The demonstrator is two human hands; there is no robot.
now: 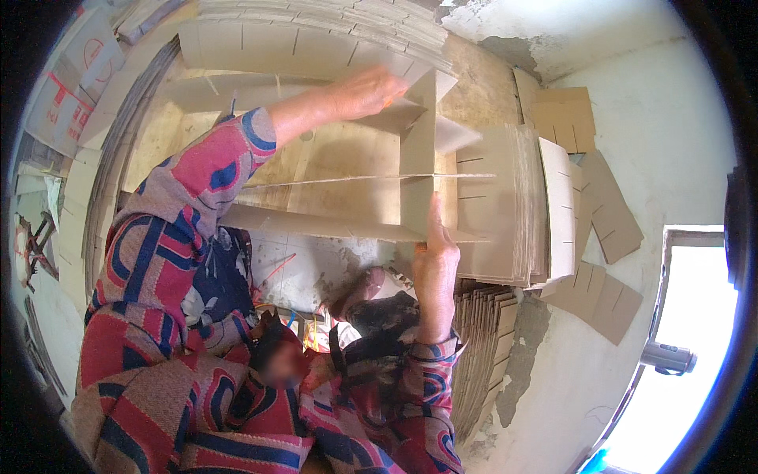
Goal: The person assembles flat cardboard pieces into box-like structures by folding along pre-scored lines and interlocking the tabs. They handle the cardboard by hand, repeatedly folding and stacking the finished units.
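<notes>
In front of me stand long cardboard divider strips [332, 224] on edge, joined with a crosswise cardboard strip [419, 146] into an open grid. My left hand [369, 92] is closed at the far side of the grid, on the end of a far long strip, slightly blurred. My right hand [439, 251] grips the near end of the crosswise strip, index finger stretched along it and the other fingers curled. Part of the far strip is hidden behind my left hand and forearm.
Right of the grid lies a thick stack of slotted cardboard sheets [497, 209], with more upright pieces [482, 347] below. Loose slotted sheets [612, 205] lie farther right. Cardboard stacks [324, 24] line the far side; a printed carton [71, 87] sits at far left.
</notes>
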